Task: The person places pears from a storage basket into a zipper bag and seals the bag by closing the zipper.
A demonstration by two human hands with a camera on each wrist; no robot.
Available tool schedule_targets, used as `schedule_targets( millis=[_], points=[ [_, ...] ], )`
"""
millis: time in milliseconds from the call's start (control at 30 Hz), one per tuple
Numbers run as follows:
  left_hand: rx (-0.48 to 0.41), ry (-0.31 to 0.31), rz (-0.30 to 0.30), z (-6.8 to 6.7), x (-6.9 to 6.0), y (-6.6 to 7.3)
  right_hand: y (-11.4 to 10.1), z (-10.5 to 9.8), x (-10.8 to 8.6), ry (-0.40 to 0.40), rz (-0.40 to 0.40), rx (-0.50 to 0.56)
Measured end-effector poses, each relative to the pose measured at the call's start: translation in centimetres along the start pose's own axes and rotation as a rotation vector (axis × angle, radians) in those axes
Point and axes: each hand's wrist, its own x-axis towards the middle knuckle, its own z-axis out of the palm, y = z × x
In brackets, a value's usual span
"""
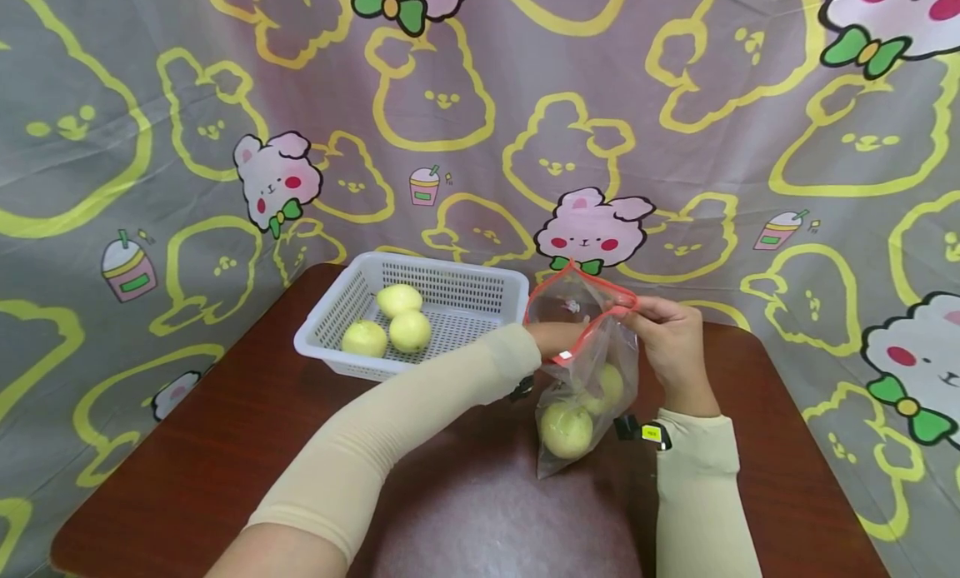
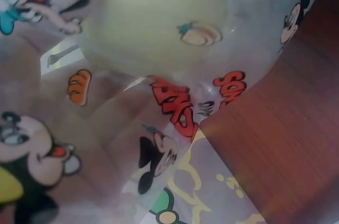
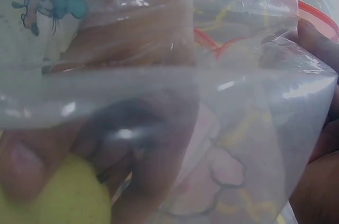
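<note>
A clear zip bag (image 1: 626, 353) with a red-orange rim hangs above the table, cartoon figures printed on it. My right hand (image 1: 671, 345) pinches its rim at the right side. Through the mouth reaches my left hand (image 1: 557, 339), partly hidden by the film. In the right wrist view, the left thumb and fingers (image 3: 143, 144) hold a yellow-green pear (image 3: 58, 195) inside the bag, blurred by the plastic. Another pear (image 1: 566, 431) sits at the bag's bottom. Pale fruit (image 2: 164, 23) fills much of the left wrist view behind printed film.
Left of the bag, a white perforated basket (image 1: 318, 345) holds several pears (image 1: 410, 331). It stands at the back of the dark red-brown table (image 1: 225, 445). A grey curtain (image 1: 465, 161) with cartoon prints hangs close behind the table's far edge.
</note>
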Motion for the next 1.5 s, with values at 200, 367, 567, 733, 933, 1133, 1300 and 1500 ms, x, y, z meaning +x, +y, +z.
schedule_targets(
  millis=[200, 367, 567, 733, 933, 1133, 1300, 1500],
  points=[
    [-0.091, 0.017, 0.042, 0.3, -1.0, 1.4, -0.2, 0.1, 0.1, -0.005, -0.003, -0.002],
    [0.006, 0.066, -0.007, 0.5, -1.0, 0.7, -0.3, 0.2, 0.4, -0.016, -0.010, 0.008],
    [-0.062, 0.179, -0.162, 1.0, -0.3, -1.3, -0.5, 0.3, 0.5, -0.046, -0.003, 0.007],
    [-0.094, 0.239, -0.245, 1.5, -2.4, 1.4, -0.3, 0.3, 0.6, -0.079, -0.003, -0.002],
    [-0.087, 0.213, -0.208, 1.5, -2.7, 1.5, -0.3, 0.4, 0.7, -0.091, -0.010, -0.003],
    [0.003, 0.233, -0.309, 1.0, -3.2, 1.9, -0.4, 0.4, 0.8, -0.093, -0.019, 0.015],
    [0.128, 0.199, -0.262, 0.4, -3.8, 2.2, -0.4, 0.4, 0.8, -0.078, -0.025, 0.037],
    [0.146, 0.178, -0.248, -0.4, -4.3, 2.7, -0.6, 0.3, 0.7, -0.050, -0.013, 0.021]
  ],
)
